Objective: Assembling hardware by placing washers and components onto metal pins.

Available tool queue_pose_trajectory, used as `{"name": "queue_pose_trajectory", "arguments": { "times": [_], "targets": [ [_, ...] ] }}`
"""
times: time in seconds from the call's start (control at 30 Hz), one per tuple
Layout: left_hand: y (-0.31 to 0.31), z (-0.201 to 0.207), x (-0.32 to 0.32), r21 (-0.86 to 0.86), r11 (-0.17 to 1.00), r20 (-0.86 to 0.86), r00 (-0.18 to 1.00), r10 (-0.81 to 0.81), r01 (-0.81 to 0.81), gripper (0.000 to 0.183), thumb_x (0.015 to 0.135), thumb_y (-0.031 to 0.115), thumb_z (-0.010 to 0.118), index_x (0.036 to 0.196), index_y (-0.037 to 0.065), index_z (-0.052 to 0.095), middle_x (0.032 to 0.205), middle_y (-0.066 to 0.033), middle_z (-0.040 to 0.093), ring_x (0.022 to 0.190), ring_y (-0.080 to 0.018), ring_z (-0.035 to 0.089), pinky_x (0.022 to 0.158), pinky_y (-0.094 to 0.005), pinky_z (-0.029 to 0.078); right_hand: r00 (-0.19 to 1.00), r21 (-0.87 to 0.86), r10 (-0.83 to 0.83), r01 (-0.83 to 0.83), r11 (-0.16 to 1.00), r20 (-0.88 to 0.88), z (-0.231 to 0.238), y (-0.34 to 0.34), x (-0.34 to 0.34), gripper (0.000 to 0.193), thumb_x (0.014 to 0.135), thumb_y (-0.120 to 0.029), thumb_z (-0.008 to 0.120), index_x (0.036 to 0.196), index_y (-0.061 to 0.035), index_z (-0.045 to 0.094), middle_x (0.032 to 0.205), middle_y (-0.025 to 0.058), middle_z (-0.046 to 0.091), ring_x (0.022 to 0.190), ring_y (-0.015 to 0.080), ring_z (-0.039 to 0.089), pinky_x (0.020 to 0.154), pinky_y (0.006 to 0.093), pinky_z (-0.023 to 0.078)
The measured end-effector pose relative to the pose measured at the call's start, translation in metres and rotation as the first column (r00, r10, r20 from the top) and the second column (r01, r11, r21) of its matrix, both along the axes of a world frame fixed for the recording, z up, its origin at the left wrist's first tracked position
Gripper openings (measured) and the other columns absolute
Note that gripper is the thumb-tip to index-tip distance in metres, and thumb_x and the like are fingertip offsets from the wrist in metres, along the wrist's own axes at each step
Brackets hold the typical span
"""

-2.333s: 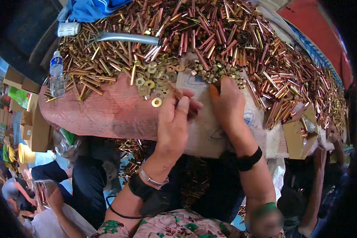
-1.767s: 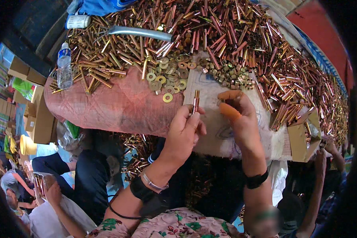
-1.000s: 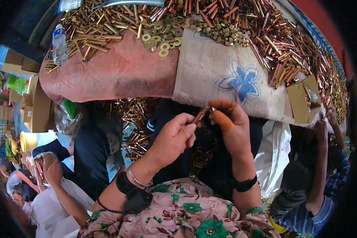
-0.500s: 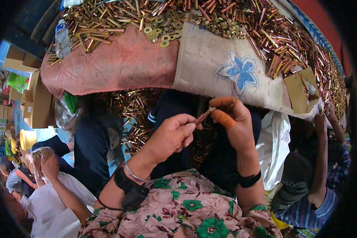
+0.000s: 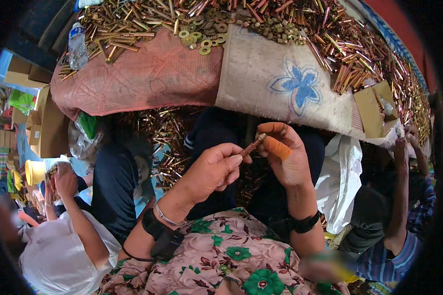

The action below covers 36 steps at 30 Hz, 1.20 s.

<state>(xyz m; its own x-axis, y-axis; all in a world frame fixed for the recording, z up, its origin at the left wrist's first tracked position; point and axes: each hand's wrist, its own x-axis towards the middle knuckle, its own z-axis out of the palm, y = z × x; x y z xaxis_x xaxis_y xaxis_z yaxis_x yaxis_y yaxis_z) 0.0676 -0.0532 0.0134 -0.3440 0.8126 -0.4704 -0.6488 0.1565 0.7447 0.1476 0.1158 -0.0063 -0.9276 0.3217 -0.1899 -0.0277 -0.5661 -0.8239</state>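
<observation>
My left hand (image 5: 220,166) grips a copper-coloured anchor bolt (image 5: 251,148) between thumb and fingers, tilted with its far end up to the right. A small nut-like piece (image 5: 262,136) sits at that upper end. Around it my right hand (image 5: 286,155) curls, orange coverings on its thumb and forefinger, the thumb against the bolt's end. Both hands are above my lap, in front of the table edge. On the table lie brass-coloured washers (image 5: 205,47), small nuts (image 5: 283,33) and heaps of copper-coloured metal rods or tubes (image 5: 352,54).
A red cloth (image 5: 142,78) and a pale flowered mat (image 5: 253,73) cover the table edge. A plastic bottle (image 5: 77,46) stands left; an open carton (image 5: 374,110) sits right. More metal pieces (image 5: 170,157) lie below. Co-workers sit at both sides; a white sack (image 5: 339,182) hangs beside my right arm.
My right fingers have shifted slightly down and back along the bolt's end, showing more of its tip. My left hand keeps its hold. The left co-worker has leaned and raised their hands.
</observation>
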Motion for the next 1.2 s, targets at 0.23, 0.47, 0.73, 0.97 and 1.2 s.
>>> {"name": "queue_pose_trajectory", "arguments": {
  "times": [0.23,0.47,0.73,0.97,1.2],
  "targets": [
    [0.003,-0.001,0.003,-0.018,1.0,-0.018,1.0,0.001,-0.001,0.021,0.093,0.021,0.046,0.102,0.004,0.052,0.058,0.0036,0.041,0.043,-0.0024,0.03,0.038,-0.0165,0.021,1.0,0.233,-0.018,0.016,0.972,0.005,0.001,0.001,0.004,0.02,0.083,-0.004,0.059,0.102,0.0001,0.058,0.084,0.0025,0.058,0.073,0.0084,0.052,0.064,0.0208,0.042],
    [0.006,0.001,0.006,-0.071,0.997,-0.256,0.967,-0.014,-0.005,0.018,0.092,0.019,0.047,0.101,0.005,0.054,0.058,0.0047,0.041,0.047,-0.0025,0.034,0.04,-0.017,0.025,0.993,0.343,-0.004,-0.036,0.939,0.115,0.006,0.006,0.003,0.015,0.081,-0.009,0.063,0.093,-0.0013,0.057,0.077,0.0001,0.055,0.066,0.0049,0.048,0.057,0.019,0.037],
    [0.008,0.002,0.006,-0.133,0.991,-0.281,0.959,-0.033,-0.004,0.015,0.092,0.013,0.046,0.094,0.001,0.053,0.065,0.003,0.045,0.058,-0.0046,0.041,0.052,-0.0197,0.035,0.979,0.378,0.012,-0.09,0.922,0.204,0.011,0.002,0.0,0.013,0.082,-0.011,0.062,0.091,-0.0024,0.056,0.073,-0.0009,0.055,0.061,0.0037,0.047,0.053,0.0185,0.036],
    [0.004,-0.007,0.005,-0.09,0.996,-0.313,0.95,-0.013,-0.016,0.015,0.092,0.016,0.047,0.098,0.004,0.053,0.061,0.0045,0.042,0.051,-0.003,0.036,0.043,-0.0176,0.028,0.98,0.42,0.002,-0.088,0.903,0.201,0.009,0.003,0.0,0.011,0.085,-0.011,0.058,0.091,-0.0026,0.055,0.068,-0.0017,0.052,0.056,0.0037,0.044,0.05,0.0186,0.035],
    [0.004,-0.012,0.003,-0.131,0.991,-0.388,0.921,-0.026,-0.027,0.014,0.091,0.016,0.047,0.096,0.003,0.053,0.062,0.0041,0.042,0.054,-0.0041,0.038,0.047,-0.0195,0.031,0.989,0.372,-0.03,-0.026,0.928,0.145,0.001,-0.003,-0.003,0.011,0.084,-0.013,0.061,0.086,-0.0031,0.056,0.067,-0.003,0.05,0.057,0.003,0.043,0.049,0.0186,0.033]
  ]
}}
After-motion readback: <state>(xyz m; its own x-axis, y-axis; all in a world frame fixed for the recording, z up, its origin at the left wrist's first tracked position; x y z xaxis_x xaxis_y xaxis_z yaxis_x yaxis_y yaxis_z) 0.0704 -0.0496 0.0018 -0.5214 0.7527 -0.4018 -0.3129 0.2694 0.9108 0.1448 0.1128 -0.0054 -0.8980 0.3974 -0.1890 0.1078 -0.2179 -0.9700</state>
